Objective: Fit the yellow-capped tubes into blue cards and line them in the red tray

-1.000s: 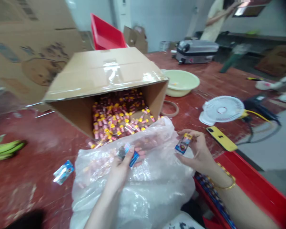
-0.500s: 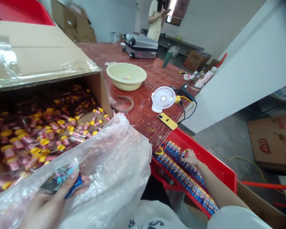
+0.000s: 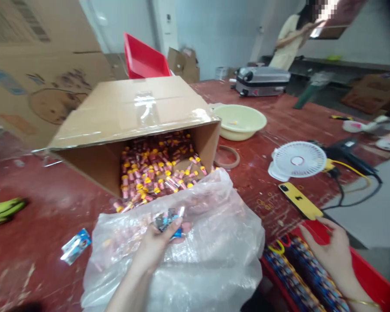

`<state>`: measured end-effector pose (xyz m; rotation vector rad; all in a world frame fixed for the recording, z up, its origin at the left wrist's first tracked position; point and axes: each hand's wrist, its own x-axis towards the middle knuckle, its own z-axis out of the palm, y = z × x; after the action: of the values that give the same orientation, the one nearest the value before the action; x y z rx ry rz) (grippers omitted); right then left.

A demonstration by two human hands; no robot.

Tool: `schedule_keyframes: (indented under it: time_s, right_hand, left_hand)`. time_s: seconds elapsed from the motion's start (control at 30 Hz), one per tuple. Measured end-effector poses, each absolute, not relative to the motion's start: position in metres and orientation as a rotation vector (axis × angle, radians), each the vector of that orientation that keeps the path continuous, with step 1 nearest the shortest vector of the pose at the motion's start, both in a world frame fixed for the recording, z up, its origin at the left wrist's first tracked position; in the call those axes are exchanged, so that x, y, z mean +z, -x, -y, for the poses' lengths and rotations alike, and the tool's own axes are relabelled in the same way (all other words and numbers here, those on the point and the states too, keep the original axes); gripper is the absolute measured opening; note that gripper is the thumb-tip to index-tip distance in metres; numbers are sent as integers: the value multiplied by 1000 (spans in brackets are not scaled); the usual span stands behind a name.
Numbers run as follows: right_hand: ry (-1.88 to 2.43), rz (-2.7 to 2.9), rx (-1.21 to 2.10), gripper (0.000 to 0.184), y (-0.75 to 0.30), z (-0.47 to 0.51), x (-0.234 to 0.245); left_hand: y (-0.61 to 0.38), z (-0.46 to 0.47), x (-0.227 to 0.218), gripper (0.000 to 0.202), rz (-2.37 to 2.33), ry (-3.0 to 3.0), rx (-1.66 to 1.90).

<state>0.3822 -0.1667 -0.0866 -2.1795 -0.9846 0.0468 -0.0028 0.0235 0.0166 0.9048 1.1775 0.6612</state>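
- Head view: left hand pinches small blue packets above the plastic bag.
- Right hand has thumb and fingers spread, over the red tray with packet rows.
- Beyond the left hand stands an open carton.

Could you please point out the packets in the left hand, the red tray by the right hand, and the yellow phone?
Packets [image 3: 164,220]: head view, on their dark printed face.
Red tray [image 3: 371,272]: head view, on its bare side wall.
Yellow phone [image 3: 299,202]: head view, middle of its back.
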Motion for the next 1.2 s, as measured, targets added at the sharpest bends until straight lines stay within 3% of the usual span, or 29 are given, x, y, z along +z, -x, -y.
schedule_keyframes:
  time_s: [0.03,0.23,0.4,0.57,0.77,0.97,1.2]
  right_hand:
    - [2007,1057,-36,27,-362,134,-71]
    - [1632,1610,523,9,-211,-73,-25]
    - [1699,1600,702,31,-155,-152,-37]
    - [1574,1551,844,19,-166,-134,-22]
    - [1082,1360,1123,26,-180,-63,22]
    - [955,1541,638,14,-172,-24,43]
    - [970,1646,523,14,-167,-19,47]
  left_hand:
    - [3,-25,16,48,-1157,-920,644]
    - [9,-25,8,44,-1071,-952,575]
    - [17,-21,9,39,-1083,-902,689]
    - [26,-21,9,33,-1057,-824,805]
    - [17,-23,6,31,-1002,-826,819]
    - [4,-25,4,36,-1018,-860,815]
    - [5,-24,10,26,-991,-1030,891]
